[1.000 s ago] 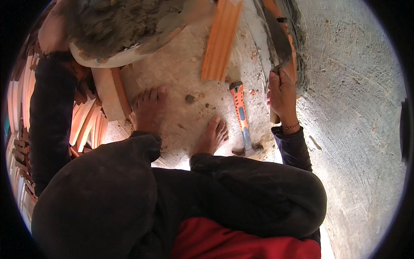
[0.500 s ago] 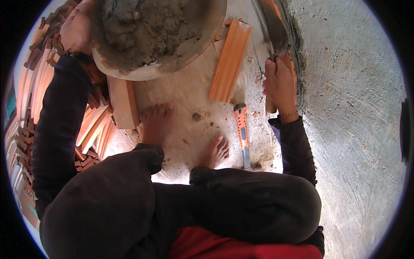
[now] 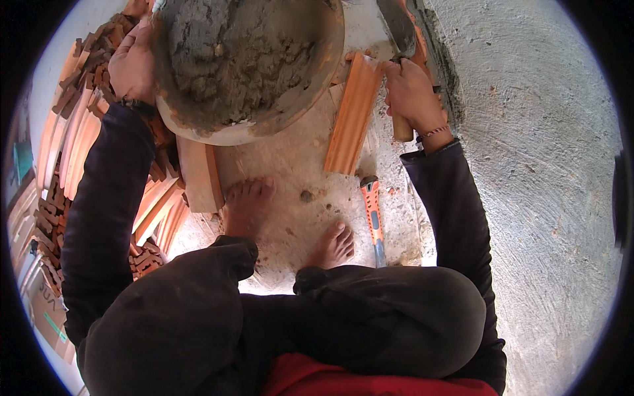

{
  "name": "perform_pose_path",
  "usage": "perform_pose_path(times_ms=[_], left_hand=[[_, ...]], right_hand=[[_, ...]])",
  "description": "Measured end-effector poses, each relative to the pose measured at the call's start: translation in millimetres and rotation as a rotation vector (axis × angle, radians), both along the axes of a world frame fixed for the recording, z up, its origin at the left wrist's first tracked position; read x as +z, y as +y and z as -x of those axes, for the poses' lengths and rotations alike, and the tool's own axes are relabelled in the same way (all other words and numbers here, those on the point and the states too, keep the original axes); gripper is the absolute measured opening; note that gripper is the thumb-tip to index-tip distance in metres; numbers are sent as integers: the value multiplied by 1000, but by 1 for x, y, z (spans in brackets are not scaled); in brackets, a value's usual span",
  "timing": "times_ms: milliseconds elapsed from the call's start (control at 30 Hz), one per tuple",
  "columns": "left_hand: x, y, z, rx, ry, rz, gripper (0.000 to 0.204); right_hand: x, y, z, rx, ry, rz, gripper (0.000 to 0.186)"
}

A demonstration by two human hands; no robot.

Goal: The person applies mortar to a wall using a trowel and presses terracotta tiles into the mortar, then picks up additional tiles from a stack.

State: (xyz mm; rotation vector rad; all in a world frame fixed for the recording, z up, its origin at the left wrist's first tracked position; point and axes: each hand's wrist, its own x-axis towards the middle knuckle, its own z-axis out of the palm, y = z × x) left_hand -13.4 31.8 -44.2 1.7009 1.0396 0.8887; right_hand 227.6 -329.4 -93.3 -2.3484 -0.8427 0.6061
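Observation:
A wide round basin (image 3: 198, 135) with a pale, smeared rim stands at the top of the view, holding grey wet mortar (image 3: 244, 59). My left hand (image 3: 134, 69) is closed at the basin's left edge, its fingertips partly hidden. In my right hand (image 3: 415, 96) is a trowel, held by its wooden handle (image 3: 401, 129). The trowel's grey blade (image 3: 398, 28) points away from me, beside an orange tile strip along the foot of the wall. Between the basin and my right hand lies a ridged orange tile (image 3: 353, 115).
Stacked terracotta tiles (image 3: 79, 142) fill the left side, and a thicker block (image 3: 198, 175) lies below the basin. An orange-handled tool (image 3: 372, 214) lies near my bare feet (image 3: 333, 245). The rough grey wall (image 3: 535, 165) rises on the right.
My right hand has moved forward and left with the trowel, away from the wall. The whole view has shifted slightly, while my left hand stays at the basin.

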Motion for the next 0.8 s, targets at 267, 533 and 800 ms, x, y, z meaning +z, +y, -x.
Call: perform_pose_path(times_ms=[267,533,800], left_hand=[[-3,6,1,-28,-104,166,37],[26,-27,-13,28,102,87,41],[-9,14,1,-102,57,10,39]], right_hand=[[31,-13,14,-173,228,85,33],[24,-57,50,-229,-107,-43,36],[24,7,-9,55,-212,-13,34]])
